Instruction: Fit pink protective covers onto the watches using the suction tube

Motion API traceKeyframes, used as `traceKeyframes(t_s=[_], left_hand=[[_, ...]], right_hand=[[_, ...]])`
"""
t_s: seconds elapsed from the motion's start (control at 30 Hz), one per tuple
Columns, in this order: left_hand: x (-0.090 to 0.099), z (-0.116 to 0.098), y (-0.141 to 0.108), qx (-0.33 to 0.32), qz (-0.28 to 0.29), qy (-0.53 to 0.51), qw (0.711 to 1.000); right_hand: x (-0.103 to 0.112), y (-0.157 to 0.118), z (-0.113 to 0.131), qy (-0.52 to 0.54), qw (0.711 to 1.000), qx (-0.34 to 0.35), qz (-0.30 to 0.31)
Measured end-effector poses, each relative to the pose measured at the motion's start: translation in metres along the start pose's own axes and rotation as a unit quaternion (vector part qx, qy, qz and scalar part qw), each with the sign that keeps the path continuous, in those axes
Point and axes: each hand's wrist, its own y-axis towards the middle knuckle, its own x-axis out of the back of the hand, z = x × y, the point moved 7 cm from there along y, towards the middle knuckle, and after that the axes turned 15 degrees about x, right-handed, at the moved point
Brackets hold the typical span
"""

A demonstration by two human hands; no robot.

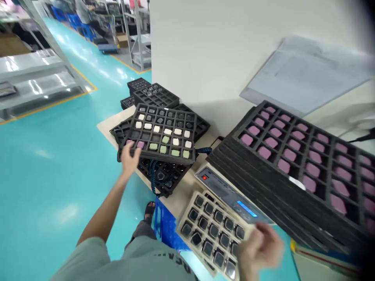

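My left hand (130, 158) is at the front left corner of a black compartment tray (143, 136), its fingers apart around a purple piece (140, 144). White, green and dark pieces fill other compartments of that tray. My right hand (260, 248) is smeared by motion beside the right edge of a cream tray (191, 238) with dark square pieces; whether it holds anything cannot be made out. Behind the cream tray is a device (225, 193) with a red light and a blue display.
A tall stack of black trays (258, 175) with purple pieces on top stands at the right. More black trays (156, 95) lie behind the mixed one. A blue stool (172, 230) is below the table edge. Metal shelves (38, 84) and a seated person are farther off.
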Motion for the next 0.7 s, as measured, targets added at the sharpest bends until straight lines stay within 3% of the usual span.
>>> traceKeyframes(t_s=[0.07, 0.13, 0.23, 0.33, 0.5, 0.6, 0.7], left_hand=[[0.041, 0.032, 0.042, 0.066, -0.041, -0.007, 0.997], [0.057, 0.058, 0.080, 0.126, -0.043, -0.012, 0.991], [0.052, 0.087, 0.120, 0.213, 0.012, -0.022, 0.977], [0.036, 0.105, 0.138, 0.263, 0.086, -0.041, 0.960], [0.020, 0.117, 0.142, 0.321, 0.173, -0.076, 0.928], [0.018, 0.118, 0.136, 0.352, 0.196, -0.086, 0.911], [0.019, 0.115, 0.129, 0.366, 0.202, -0.083, 0.904]], right_hand=[[-0.051, -0.023, -0.003, -0.062, 0.995, 0.040, 0.061], [-0.103, -0.038, -0.011, -0.059, 0.989, 0.027, 0.131], [-0.162, -0.043, -0.025, -0.007, 0.985, -0.029, 0.167], [-0.204, -0.039, -0.036, 0.046, 0.981, -0.096, 0.160], [-0.242, -0.040, -0.045, 0.079, 0.971, -0.160, 0.159], [-0.250, -0.039, -0.047, 0.104, 0.967, -0.170, 0.159], [-0.251, -0.020, -0.051, 0.123, 0.973, -0.160, 0.108]])
